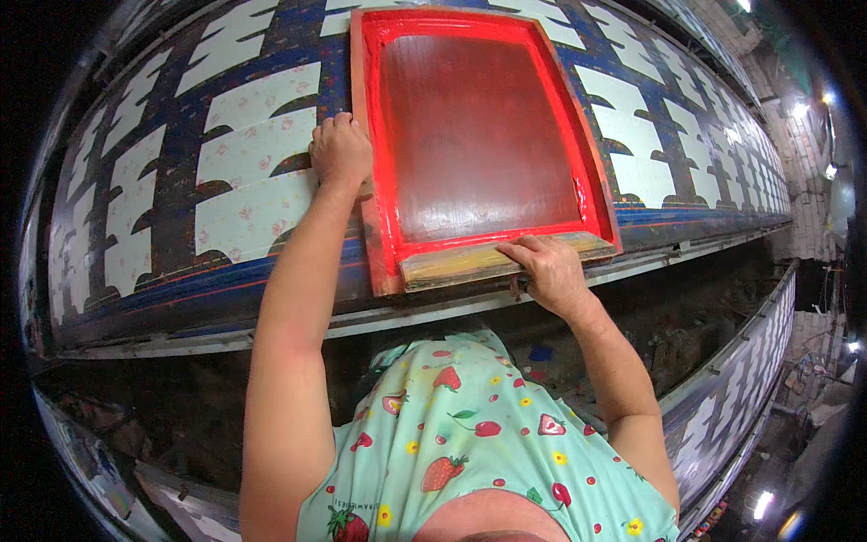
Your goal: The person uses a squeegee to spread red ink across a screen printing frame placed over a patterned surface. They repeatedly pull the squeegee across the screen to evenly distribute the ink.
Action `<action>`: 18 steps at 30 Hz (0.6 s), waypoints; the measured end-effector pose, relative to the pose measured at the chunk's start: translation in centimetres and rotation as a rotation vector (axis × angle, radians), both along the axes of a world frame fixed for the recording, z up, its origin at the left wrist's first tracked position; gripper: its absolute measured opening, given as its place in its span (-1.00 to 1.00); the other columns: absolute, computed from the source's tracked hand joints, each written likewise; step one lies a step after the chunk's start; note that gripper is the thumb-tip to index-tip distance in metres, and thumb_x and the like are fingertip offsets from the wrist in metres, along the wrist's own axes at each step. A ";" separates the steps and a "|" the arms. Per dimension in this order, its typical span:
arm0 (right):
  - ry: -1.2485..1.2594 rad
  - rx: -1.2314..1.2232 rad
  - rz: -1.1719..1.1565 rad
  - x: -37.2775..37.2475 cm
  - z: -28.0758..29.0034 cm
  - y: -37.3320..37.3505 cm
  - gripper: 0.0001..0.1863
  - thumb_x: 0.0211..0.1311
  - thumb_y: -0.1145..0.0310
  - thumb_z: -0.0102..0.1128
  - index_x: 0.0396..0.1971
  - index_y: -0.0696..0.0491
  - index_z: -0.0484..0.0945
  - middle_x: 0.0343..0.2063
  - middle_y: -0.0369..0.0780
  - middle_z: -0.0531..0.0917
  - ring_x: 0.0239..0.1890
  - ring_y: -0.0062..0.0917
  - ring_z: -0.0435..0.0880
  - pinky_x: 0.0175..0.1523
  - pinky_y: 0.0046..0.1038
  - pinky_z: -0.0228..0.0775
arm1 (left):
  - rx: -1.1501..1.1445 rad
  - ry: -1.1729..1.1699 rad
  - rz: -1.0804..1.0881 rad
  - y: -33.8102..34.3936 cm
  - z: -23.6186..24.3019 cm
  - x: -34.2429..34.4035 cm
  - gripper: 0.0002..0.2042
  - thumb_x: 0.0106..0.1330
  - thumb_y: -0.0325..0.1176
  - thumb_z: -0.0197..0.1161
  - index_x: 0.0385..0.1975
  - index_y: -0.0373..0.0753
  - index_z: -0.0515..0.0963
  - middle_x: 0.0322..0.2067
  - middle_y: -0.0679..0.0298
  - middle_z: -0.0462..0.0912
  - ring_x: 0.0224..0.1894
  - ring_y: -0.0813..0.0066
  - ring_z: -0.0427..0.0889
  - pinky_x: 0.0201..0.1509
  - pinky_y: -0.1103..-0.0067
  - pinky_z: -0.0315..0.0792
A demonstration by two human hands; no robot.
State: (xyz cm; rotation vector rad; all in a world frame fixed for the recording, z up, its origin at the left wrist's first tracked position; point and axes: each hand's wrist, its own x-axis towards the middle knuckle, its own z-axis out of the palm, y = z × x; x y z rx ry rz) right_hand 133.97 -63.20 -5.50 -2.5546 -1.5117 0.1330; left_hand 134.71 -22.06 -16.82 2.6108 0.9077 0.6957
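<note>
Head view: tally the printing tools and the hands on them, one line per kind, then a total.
Red-framed printing screen: 1
Wooden squeegee along the screen's near edge: 1
Hands on them: 2, the left hand on the frame's left side, the right hand on the squeegee
Total: 4

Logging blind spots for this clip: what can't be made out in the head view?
- Left hand: its fingers curl over the red printing frame edge, so the grip underneath is hidden.
- Right hand: the palm covers part of the wooden squeegee.
- Fabric pieces under the frame: hidden by the screen.
- Long table: both ends bend away into the dark rim.
</note>
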 end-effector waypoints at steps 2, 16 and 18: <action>-0.023 0.069 -0.019 -0.1 -0.8 0.1 -0.39 -0.02 0.42 0.57 0.17 -0.07 0.77 0.00 -0.17 0.82 0.03 -0.19 0.81 0.14 -0.12 0.66 | 0.014 0.007 -0.008 0.1 -0.1 0.1 -0.71 0.60 -0.20 0.19 0.07 -0.21 0.73 0.07 -0.01 0.77 0.19 -0.09 0.70 0.30 0.02 0.56; -0.305 0.171 0.044 20.9 -6.5 12.6 -0.60 0.25 0.48 0.27 0.06 -0.10 0.82 -0.14 -0.12 0.80 -0.07 -0.17 0.83 0.07 -0.14 0.67 | -0.010 -0.027 -0.026 -0.1 0.4 -0.5 -0.70 0.59 -0.31 0.19 0.16 -0.31 0.68 0.07 -0.06 0.71 0.20 -0.16 0.62 0.37 0.06 0.47; -0.314 0.207 0.073 25.1 -7.0 15.1 -0.64 0.30 0.42 0.24 0.05 -0.10 0.83 -0.17 -0.10 0.80 -0.10 -0.17 0.85 0.05 -0.13 0.69 | -0.008 -0.014 -0.020 -0.2 0.6 -0.5 -0.70 0.57 -0.33 0.21 0.16 -0.31 0.68 0.06 -0.06 0.71 0.20 -0.15 0.62 0.36 0.06 0.48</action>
